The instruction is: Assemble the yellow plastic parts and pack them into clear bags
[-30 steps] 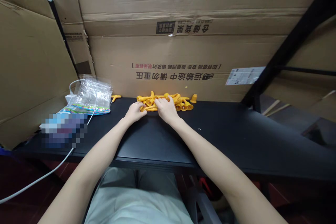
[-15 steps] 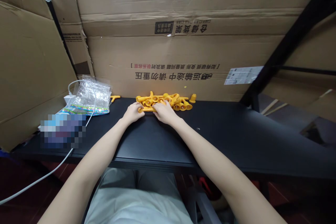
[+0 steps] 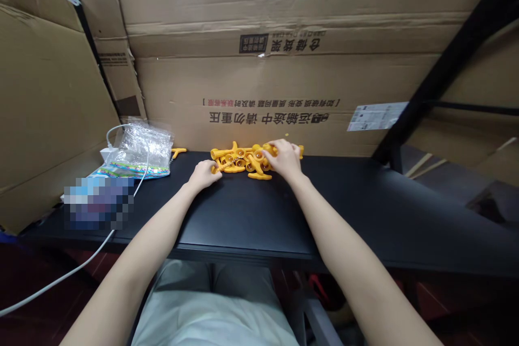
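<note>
On the black tabletop lies a pile of yellow plastic pieces, some bell-shaped and hollow, others T-shaped handles. My left hand is closed at the pile's left end, pinching a corkscrew with a yellow handle and a thin spiral pointing right. At the pile's right side, my right hand curls its thumb and fingers around a yellow bell-shaped piece, mostly hidden by the fingers. A loose yellow handle rests in front of the pile.
Clear plastic bags and a white cable lie on the left, beside a blurred-out item. Near them is another yellow corkscrew. A cardboard wall stands behind the black table, with a dark metal post at right.
My right hand has moved from beside my left hand to the right side of the pile. The corkscrew's spiral and the loose handle in front have come into view. My left hand stays put.
</note>
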Demonstrator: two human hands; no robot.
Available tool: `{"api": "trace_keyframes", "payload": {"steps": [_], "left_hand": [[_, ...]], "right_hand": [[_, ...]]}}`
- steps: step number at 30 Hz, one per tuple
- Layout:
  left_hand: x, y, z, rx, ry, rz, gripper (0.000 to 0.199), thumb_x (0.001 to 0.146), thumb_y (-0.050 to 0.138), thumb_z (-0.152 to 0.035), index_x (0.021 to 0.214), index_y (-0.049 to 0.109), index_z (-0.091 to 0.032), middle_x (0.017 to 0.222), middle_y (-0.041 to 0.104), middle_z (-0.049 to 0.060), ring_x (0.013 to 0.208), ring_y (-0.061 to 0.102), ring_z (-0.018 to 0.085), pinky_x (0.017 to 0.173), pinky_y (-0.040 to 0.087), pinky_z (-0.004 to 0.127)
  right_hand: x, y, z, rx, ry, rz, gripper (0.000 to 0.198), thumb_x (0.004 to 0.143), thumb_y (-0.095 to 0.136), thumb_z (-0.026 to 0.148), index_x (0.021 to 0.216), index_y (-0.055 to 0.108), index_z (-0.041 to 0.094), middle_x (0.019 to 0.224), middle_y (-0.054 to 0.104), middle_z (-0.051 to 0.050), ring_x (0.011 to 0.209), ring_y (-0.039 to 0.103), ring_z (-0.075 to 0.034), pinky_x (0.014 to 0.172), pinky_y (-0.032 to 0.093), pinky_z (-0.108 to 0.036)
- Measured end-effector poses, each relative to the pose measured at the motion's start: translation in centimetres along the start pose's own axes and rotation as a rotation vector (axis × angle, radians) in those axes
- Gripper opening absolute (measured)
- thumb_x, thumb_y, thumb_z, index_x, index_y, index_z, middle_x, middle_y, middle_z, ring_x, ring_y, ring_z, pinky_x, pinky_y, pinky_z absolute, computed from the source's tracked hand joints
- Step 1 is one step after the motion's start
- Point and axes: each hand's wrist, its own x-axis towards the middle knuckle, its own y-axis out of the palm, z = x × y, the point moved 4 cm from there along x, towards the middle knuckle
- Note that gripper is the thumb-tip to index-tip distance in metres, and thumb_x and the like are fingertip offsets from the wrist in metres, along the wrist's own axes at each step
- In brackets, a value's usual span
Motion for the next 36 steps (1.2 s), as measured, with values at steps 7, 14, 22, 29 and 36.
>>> {"api": "trace_keyframes", "payload": {"steps": [7, 14, 22, 29, 36], "left_hand": [[-0.1, -0.1, 0.0, -0.026, -0.055, 0.024, 0.023, 0.072, 0.06, -0.024, 0.091, 0.071, -0.016, 0.084, 0.071, 0.006, 0.078, 0.065, 0.018, 0.075, 0.047, 0.025], [-0.1, -0.1, 0.0, -0.031, -0.041, 0.005, 0.022, 0.071, 0.06, -0.023, 0.089, 0.071, -0.016, 0.082, 0.071, 0.005, 0.077, 0.064, 0.018, 0.074, 0.047, 0.026], [-0.1, 0.1, 0.2, -0.057, -0.019, -0.006, 0.019, 0.071, 0.059, -0.022, 0.086, 0.07, -0.017, 0.076, 0.07, 0.004, 0.071, 0.063, 0.016, 0.069, 0.046, 0.024], [-0.1, 0.1, 0.1, -0.051, -0.014, -0.005, 0.019, 0.071, 0.059, -0.022, 0.085, 0.07, -0.017, 0.077, 0.07, 0.005, 0.072, 0.063, 0.017, 0.069, 0.046, 0.024], [-0.1, 0.1, 0.1, -0.047, -0.011, -0.009, 0.019, 0.071, 0.058, -0.022, 0.085, 0.07, -0.017, 0.078, 0.07, 0.005, 0.072, 0.063, 0.017, 0.07, 0.046, 0.025]], "right_hand": [[-0.5, -2.2, -8.1, 0.1, 0.47, -0.321, 0.03, 0.077, 0.053, 0.039, 0.099, 0.053, 0.019, 0.099, 0.059, -0.008, 0.086, 0.056, -0.022, 0.083, 0.037, -0.041], [-3.4, -2.5, -11.4, -0.013, 0.746, -0.313, 0.025, 0.081, 0.046, 0.028, 0.106, 0.045, 0.021, 0.105, 0.061, -0.009, 0.101, 0.054, -0.026, 0.088, 0.034, -0.044], [-4.4, 0.6, -14.2, -0.112, 0.929, 0.144, 0.006, 0.077, 0.055, 0.026, 0.077, 0.053, 0.021, 0.095, 0.065, -0.008, 0.097, 0.057, -0.026, 0.088, 0.036, -0.046], [-4.4, 1.2, -14.1, -0.17, 0.883, 0.312, 0.03, 0.077, 0.052, 0.022, 0.104, 0.064, 0.023, 0.117, 0.063, -0.01, 0.114, 0.053, -0.028, 0.096, 0.035, -0.046], [-4.6, 2.4, -14.1, -0.204, 0.75, 0.437, 0.05, 0.087, 0.035, 0.03, 0.135, 0.047, 0.024, 0.146, 0.038, -0.011, 0.134, 0.034, -0.032, 0.106, 0.021, -0.062]]}}
